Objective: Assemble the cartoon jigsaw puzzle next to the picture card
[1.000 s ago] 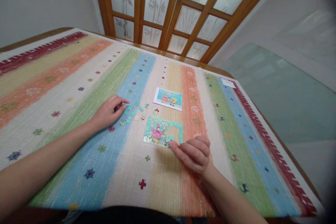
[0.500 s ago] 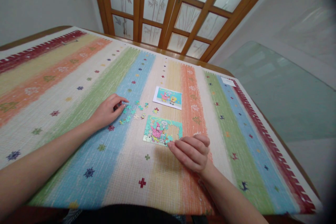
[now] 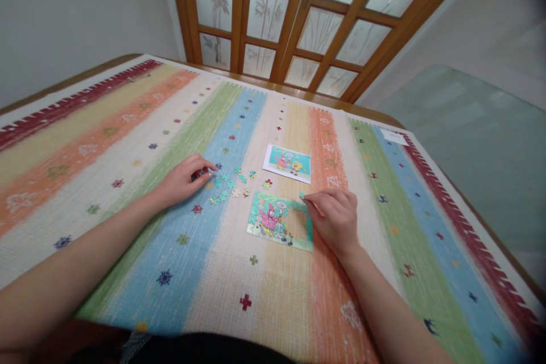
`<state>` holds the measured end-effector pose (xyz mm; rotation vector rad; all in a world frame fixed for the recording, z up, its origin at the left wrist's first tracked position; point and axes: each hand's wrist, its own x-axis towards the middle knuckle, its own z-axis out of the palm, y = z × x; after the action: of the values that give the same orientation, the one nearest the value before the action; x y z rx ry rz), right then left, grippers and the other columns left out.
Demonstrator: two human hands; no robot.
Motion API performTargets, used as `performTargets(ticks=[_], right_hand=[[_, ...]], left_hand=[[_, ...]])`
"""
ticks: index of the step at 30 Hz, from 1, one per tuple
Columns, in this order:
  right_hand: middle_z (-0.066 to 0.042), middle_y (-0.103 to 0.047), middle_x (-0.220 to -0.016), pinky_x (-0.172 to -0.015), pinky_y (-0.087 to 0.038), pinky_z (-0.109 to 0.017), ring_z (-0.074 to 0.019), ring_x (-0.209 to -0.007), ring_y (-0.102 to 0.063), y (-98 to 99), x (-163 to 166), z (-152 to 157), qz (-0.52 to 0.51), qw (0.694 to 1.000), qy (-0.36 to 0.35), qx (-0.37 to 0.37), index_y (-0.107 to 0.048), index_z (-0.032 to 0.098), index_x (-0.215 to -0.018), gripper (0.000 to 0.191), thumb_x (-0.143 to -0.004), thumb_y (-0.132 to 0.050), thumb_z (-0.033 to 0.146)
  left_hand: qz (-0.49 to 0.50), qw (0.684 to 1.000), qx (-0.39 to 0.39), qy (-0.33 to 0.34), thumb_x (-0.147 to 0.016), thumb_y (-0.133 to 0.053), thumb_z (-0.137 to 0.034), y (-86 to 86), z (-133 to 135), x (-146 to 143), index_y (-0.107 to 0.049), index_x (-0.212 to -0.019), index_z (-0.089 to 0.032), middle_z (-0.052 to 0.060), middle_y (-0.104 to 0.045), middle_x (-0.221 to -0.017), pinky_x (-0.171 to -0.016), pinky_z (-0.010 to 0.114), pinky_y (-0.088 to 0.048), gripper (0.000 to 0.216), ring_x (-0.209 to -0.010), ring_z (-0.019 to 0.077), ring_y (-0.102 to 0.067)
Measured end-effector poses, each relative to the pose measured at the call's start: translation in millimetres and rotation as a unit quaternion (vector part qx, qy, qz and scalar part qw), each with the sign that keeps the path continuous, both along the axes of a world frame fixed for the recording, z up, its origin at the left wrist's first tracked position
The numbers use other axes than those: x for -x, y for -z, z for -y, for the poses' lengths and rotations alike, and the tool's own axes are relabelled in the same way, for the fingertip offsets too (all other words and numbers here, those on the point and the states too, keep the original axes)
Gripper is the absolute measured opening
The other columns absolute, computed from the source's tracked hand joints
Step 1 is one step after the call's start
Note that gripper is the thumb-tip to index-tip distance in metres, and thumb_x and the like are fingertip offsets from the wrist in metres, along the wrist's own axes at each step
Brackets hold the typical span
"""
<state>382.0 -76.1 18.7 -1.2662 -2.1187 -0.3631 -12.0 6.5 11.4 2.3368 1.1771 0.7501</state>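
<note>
Head view. The right hand, a second ago below the puzzle at its near edge, now lies at the puzzle's upper right corner; its fingers pinch narrowly on a small teal piece, apparently being fitted into the border there. The left hand stays left of the puzzle, fingers curled loosely over the loose pieces. Beyond the puzzle lies the reference card. All rest on the striped tabletop.

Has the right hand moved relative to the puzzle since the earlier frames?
Yes. The right hand went from the near edge of the partly assembled cartoon jigsaw puzzle to its far right corner, toward the reference picture card.
</note>
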Motion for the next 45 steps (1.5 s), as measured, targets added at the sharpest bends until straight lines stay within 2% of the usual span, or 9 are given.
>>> performTargets(ticks=[4, 12, 22, 30, 34, 39, 45], right_hand=[[-0.002, -0.074, -0.079, -0.083, -0.038, -0.04, -0.022, -0.083, -0.065, 9.9, -11.6, -10.3, 0.002, 0.999, 0.041, 0.032, -0.069, 0.024, -0.085, 0.013, -0.095, -0.062, 0.027], [-0.002, -0.075, -0.083, -0.086, -0.035, -0.042, -0.0234, -0.089, -0.064, 13.8, -11.4, -12.5, 0.019, 0.996, 0.048, 0.078, -0.072, 0.025, -0.088, 0.016, -0.097, -0.06, 0.032], [-0.002, -0.076, -0.096, -0.084, -0.035, -0.041, -0.0238, -0.093, -0.062, 21.7, -13.7, -16.5, 0.051, 0.994, 0.024, 0.097, -0.073, 0.026, -0.096, 0.014, -0.097, -0.059, 0.03], [-0.004, -0.076, -0.096, -0.085, -0.037, -0.041, -0.0243, -0.094, -0.063, 20.6, -13.9, -14.4, 0.036, 0.993, 0.026, 0.105, -0.072, 0.024, -0.1, 0.016, -0.098, -0.056, 0.027], [-0.005, -0.075, -0.095, -0.085, -0.038, -0.041, -0.0246, -0.094, -0.064, 20.9, -14.7, -13.3, 0.036, 0.993, 0.029, 0.104, -0.071, 0.022, -0.101, 0.017, -0.098, -0.056, 0.028], [-0.005, -0.076, -0.096, -0.085, -0.037, -0.041, -0.0243, -0.094, -0.065, 21.5, -14.6, -12.8, 0.031, 0.992, 0.033, 0.116, -0.071, 0.022, -0.102, 0.017, -0.098, -0.055, 0.028], [-0.004, -0.076, -0.097, -0.085, -0.036, -0.04, -0.0239, -0.094, -0.065, 22.0, -14.3, -12.4, 0.031, 0.992, 0.033, 0.116, -0.071, 0.022, -0.101, 0.016, -0.098, -0.056, 0.027]], left_hand=[[-0.026, 0.998, 0.012, 0.057, -0.099, -0.051, -0.036, -1.3, -0.4, 7.0, -0.065, -0.11, -0.022, 0.006, -0.058, -0.102, -0.082, 0.033, -0.047, 0.023, -0.089, 0.0176, -0.058], [-0.026, 0.997, 0.031, 0.069, -0.099, -0.05, -0.035, -0.5, 2.8, 5.2, -0.065, -0.11, -0.022, 0.006, -0.058, -0.103, -0.087, 0.036, -0.049, 0.023, -0.093, 0.0194, -0.058], [-0.035, 0.996, 0.022, 0.08, -0.099, -0.049, -0.029, 0.2, 7.9, -0.3, -0.064, -0.111, -0.023, 0.008, -0.059, -0.106, -0.091, 0.04, -0.049, 0.021, -0.1, 0.0216, -0.058], [-0.045, 0.995, 0.019, 0.084, -0.1, -0.048, -0.029, -0.6, 9.1, 0.6, -0.063, -0.113, -0.023, 0.008, -0.059, -0.108, -0.091, 0.039, -0.049, 0.02, -0.101, 0.0212, -0.058], [-0.052, 0.995, 0.018, 0.078, -0.101, -0.05, -0.036, -2.2, 11.0, -0.3, -0.062, -0.116, -0.024, 0.007, -0.058, -0.11, -0.092, 0.038, -0.048, 0.023, -0.102, 0.0214, -0.057], [-0.083, 0.994, 0.001, 0.064, -0.089, -0.067, -0.054, -5.0, 19.7, -9.2, -0.064, -0.114, -0.026, 0.006, -0.057, -0.109, -0.092, 0.04, -0.046, 0.038, -0.103, 0.0243, -0.056], [-0.109, 0.993, -0.007, 0.037, -0.088, -0.067, -0.054, 0.0, 26.9, -19.3, -0.064, -0.111, -0.027, 0.006, -0.057, -0.11, -0.094, 0.042, -0.044, 0.035, -0.107, 0.0259, -0.054]])
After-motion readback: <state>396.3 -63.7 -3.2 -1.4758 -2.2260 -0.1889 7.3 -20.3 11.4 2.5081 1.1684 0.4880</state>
